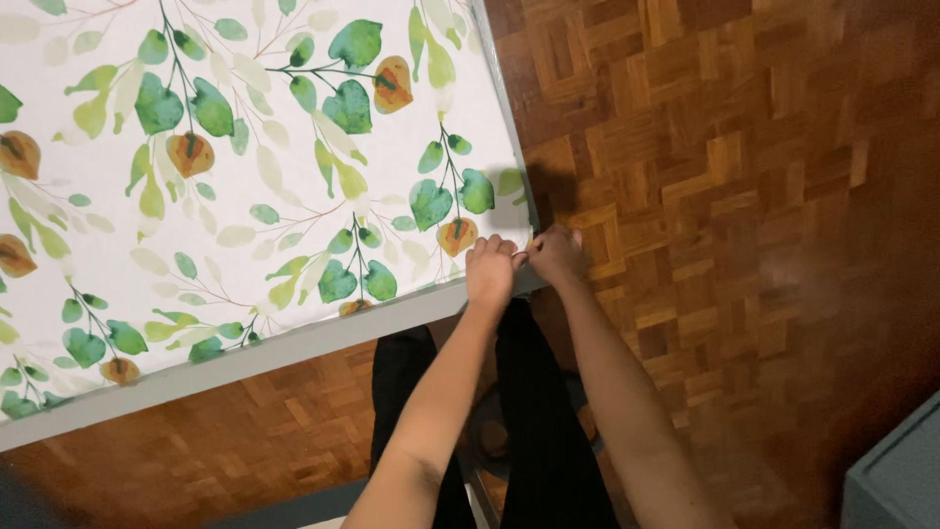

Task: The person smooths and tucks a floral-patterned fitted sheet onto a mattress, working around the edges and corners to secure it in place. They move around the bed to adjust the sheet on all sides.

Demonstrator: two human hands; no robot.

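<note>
A mattress covered by a white sheet (245,176) printed with green and orange leaves fills the upper left. Its grey side (294,348) runs along the near edge. My left hand (490,271) rests with curled fingers on the sheet at the bed's near right corner. My right hand (558,255) pinches the sheet's edge at that same corner, right beside the left hand. Both hands touch the fabric, and the fingertips are partly hidden by the corner fold.
Brown parquet floor (734,196) spreads to the right and below the bed. My legs in black trousers (534,431) stand at the bed's corner. A grey box or furniture edge (896,480) sits at the bottom right.
</note>
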